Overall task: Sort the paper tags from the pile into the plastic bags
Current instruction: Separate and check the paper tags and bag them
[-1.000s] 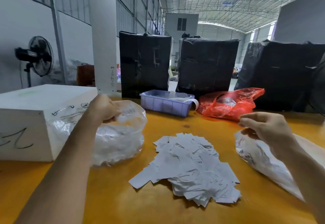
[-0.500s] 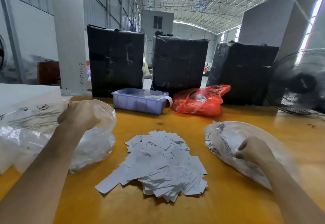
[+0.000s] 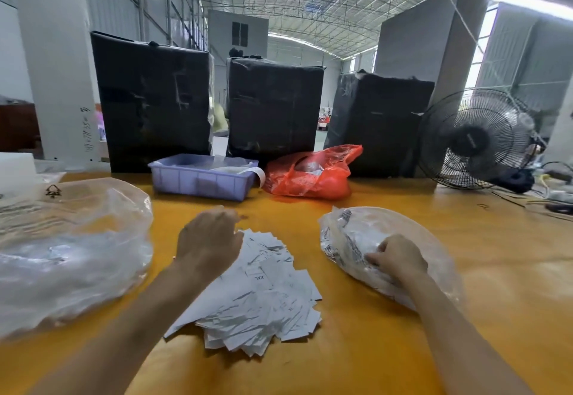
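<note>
Hovering over the tag pile (image 3: 257, 289) at frame centre, the left hand (image 3: 208, 244) had its fingers curled downward at the pile's upper left edge; whether it pinched a tag could not be told, since the fingertips were hidden behind the knuckles. Right hand (image 3: 398, 259), right of centre, rested on the right bag (image 3: 356, 233), fingers curled into the plastic and gripping it. That bag lay on the table (image 3: 511, 286) with white tags showing through it, just right of the pile. Left bag (image 3: 71, 255), larger and crumpled, sat at the left edge, apart from the left hand. Pile was loose white slips, one reading XXL, lying flat on the yellow table between the two bags. Upper centre: a blue tray (image 3: 203, 177) and a red bag (image 3: 310, 174) side by side, near each other at the table's back edge. Behind them stood three black bales (image 3: 273, 109). Fan (image 3: 477, 140) stood at the right, beside the rightmost bale. White box (image 3: 15, 168) was partly seen at the far left.
</note>
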Tool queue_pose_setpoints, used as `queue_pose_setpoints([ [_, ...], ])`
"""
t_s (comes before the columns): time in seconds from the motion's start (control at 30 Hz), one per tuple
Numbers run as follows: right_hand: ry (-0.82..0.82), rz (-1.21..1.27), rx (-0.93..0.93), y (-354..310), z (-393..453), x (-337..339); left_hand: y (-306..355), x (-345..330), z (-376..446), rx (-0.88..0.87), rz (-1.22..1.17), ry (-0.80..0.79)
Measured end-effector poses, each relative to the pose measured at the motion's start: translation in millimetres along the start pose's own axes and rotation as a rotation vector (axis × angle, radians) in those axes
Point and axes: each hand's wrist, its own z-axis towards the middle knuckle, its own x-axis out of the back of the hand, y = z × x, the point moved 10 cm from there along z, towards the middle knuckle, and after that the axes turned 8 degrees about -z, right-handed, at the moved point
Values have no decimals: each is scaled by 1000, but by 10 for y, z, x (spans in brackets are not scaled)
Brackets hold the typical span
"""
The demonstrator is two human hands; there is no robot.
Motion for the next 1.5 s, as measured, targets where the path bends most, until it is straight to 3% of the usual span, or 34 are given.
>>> queue_pose_setpoints([
  [0.17, 113, 207, -21, 86, 53, 121, 149, -182, -79, -89, 12, -29],
  [0.33, 111, 199, 3, 21, 91, 172, 132, -186, -79, -99, -69, -15],
  [0.43, 215, 192, 20, 4, 105, 308, 115, -183, -82, -87, -106, -12],
  [0.57, 356, 481, 46, -55, 21, 613, 113, -184, -89, -86, -160, -21],
  [0.67, 226, 873, 107, -289, -66, 701, 130, -197, -81, -88, -258, -40],
  [0.77, -163, 1139, 241, -804, -275, 587, 99, -252, -68, 11, -636, -99],
  [0.83, -364, 1068, 387, -1188, -506, 467, 97, -395, -111, 187, -1000, -239],
  [0.9, -459, 972, 477, -1468, -726, 315, 137, -568, -191, 359, -1246, -403],
  [0.97, -501, 925, 497, -1631, -883, 148, 163, -667, -244, 455, -1369, -513],
  [1.07, -499, 948, 432, -1675, -946, -60, 184, -663, -242, 374, -1353, -585],
  [1.13, -497, 966, 376, -1653, -954, -175, 169, -644, -244, 314, -1318, -574],
  [1.33, -595, 987, 388, -1772, -1068, -390, -111, -696, -227, 403, -1248, -394],
  [1.4, -455, 890, 411, -1719, -963, -357, -268, -661, -195, 445, -1179, -306],
  [1.5, -170, 448, 541, -1625, -858, -312, -456, -623, -171, 514, -1172, -213],
])
